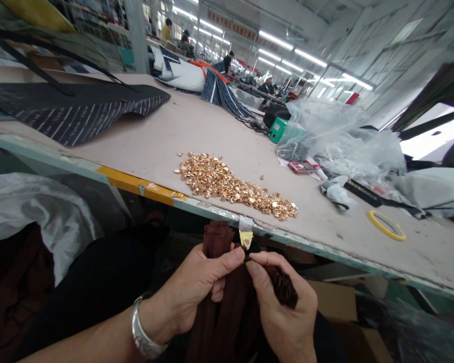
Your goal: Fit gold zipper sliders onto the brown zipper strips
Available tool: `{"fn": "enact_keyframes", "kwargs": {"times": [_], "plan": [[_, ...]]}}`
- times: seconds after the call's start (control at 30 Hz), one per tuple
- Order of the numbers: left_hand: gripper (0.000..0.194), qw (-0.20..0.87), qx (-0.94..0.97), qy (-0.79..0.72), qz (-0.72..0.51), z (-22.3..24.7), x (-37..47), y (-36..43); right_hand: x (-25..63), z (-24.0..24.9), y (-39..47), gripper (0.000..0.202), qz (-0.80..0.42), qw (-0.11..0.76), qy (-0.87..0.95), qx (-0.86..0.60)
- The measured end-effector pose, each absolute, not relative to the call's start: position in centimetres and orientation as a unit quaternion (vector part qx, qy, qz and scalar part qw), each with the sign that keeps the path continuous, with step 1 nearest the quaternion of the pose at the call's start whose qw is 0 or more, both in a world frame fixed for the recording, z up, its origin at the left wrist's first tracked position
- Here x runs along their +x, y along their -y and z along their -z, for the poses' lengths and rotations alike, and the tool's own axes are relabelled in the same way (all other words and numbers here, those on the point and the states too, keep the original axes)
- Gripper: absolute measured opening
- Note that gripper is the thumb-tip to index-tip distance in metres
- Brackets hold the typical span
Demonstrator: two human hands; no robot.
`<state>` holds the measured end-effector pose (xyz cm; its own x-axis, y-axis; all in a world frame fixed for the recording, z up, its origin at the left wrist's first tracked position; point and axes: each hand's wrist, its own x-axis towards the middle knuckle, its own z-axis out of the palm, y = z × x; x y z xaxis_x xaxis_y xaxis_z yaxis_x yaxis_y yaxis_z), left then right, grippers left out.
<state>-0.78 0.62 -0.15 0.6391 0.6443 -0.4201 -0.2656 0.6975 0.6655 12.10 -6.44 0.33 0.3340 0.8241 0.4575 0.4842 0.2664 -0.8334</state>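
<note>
My left hand [200, 282] is closed around a bundle of dark brown zipper tapes [217, 239], whose ends stand up above the fingers. At its thumb tip sits one small gold zipper slider [246, 244], close to the table edge. Thumb and forefinger of my right hand [282, 302] pinch together beside that slider, and dark brown tape [285, 287] lies gathered in the palm. What exactly the right fingertips grip is too small to tell. On the table [136, 136], just beyond my hands, a heap of gold zipper sliders [230, 186] spreads along the front edge.
A dark striped sheet [98, 118] covers the table's left. Toward the right are a green box [278, 130], clear plastic bags [336, 136] and a yellow tape roll [386, 225]. Clear tape [245, 227] hangs from the edge. A cardboard box [333, 301] stands below.
</note>
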Motion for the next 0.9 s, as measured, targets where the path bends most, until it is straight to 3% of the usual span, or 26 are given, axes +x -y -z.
{"fn": "enact_keyframes", "kwargs": {"times": [0.17, 0.4, 0.9], "plan": [[0.029, 0.861, 0.274, -0.331, -0.272, 0.0, -1.1, -0.5, 11.7, -0.2, 6.0, 0.013, -0.322, 0.584, 0.438, -0.603], [0.022, 0.873, 0.265, -0.297, -0.281, -0.6, -1.3, -1.3, 11.6, -0.6, 5.9, 0.031, -0.560, 0.601, 0.253, -0.510], [0.020, 0.868, 0.299, -0.309, -0.247, -1.3, -0.5, -2.0, 11.7, -0.8, 4.6, 0.029, -0.604, 0.604, 0.194, -0.483]]}}
